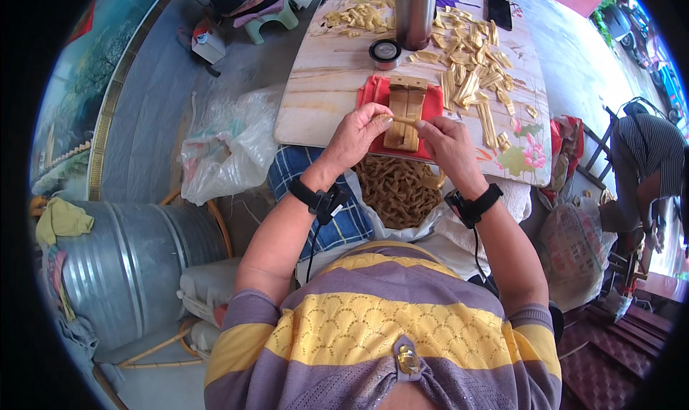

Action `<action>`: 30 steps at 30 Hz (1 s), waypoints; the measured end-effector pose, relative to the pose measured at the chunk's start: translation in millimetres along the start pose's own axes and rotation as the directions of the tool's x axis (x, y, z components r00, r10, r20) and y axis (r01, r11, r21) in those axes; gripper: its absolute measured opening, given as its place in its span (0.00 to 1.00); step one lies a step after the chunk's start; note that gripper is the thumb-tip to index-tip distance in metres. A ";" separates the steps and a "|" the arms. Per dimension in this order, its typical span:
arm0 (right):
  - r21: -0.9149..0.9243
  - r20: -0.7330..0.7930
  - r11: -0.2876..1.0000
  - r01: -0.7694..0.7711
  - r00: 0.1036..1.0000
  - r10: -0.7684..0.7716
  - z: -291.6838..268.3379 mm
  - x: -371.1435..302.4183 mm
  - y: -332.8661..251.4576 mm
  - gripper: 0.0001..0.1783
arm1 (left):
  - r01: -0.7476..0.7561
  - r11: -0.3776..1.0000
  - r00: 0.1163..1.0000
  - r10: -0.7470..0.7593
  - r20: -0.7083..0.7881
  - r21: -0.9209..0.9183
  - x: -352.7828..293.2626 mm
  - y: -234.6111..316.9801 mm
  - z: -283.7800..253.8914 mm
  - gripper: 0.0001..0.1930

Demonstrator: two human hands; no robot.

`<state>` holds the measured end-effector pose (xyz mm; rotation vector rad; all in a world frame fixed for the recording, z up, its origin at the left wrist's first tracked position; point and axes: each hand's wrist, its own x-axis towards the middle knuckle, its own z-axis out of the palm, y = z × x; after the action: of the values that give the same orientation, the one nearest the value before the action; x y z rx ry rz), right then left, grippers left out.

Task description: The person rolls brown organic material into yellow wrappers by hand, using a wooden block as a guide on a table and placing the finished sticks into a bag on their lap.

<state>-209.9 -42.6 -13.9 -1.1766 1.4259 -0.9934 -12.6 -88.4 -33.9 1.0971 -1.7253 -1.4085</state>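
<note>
My left hand point(357, 133) and my right hand point(446, 141) meet above a wooden block point(404, 113) that lies on a red cloth point(374, 93). Between their fingertips both hands pinch a thin pale strip point(402, 119). Each wrist wears a black band with a cable. Many short pale yellow strips point(470, 69) lie scattered over the board table point(323, 87) beyond the block. Below my hands, an open white bag holds a heap of brown woven pieces point(398, 191).
A steel tumbler point(415, 12), a small round tin point(385, 53) and a dark phone point(499, 10) stand on the table. A clear plastic bag point(226, 148) and a metal drum point(136, 256) are at my left. Another person point(649, 166) bends over at the right.
</note>
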 end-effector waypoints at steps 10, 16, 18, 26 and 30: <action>-0.497 -0.022 0.850 0.174 0.977 -0.213 -1.8 23.1 36.8 0.16 | 0.127 0.810 0.989 -0.056 -0.139 0.573 1.3 10.0 9.7 0.12; -0.395 -0.062 0.869 0.299 0.935 -0.350 9.4 -32.1 2.4 0.11 | -0.236 0.718 0.910 0.400 -0.110 0.655 -56.8 5.0 11.1 0.12; -0.390 -0.020 0.755 0.526 0.815 -0.578 21.9 -49.7 -4.9 0.08 | 0.005 0.984 0.995 -0.023 0.100 0.180 -69.4 -2.2 10.9 0.13; 0.078 0.168 0.890 0.449 0.874 -0.456 57.2 -93.2 3.7 0.09 | 0.353 0.562 0.933 -0.265 0.242 -0.748 -86.2 -6.3 30.9 0.15; 0.028 0.143 0.937 0.347 0.927 -0.348 46.7 -86.8 -15.8 0.09 | 0.450 0.621 0.892 -0.273 0.361 -0.642 -90.3 13.1 33.3 0.10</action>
<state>-158.6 39.6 9.9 -1.5036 1.1207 -1.1230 -4.5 8.1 -26.1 0.8650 -0.8982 -2.2857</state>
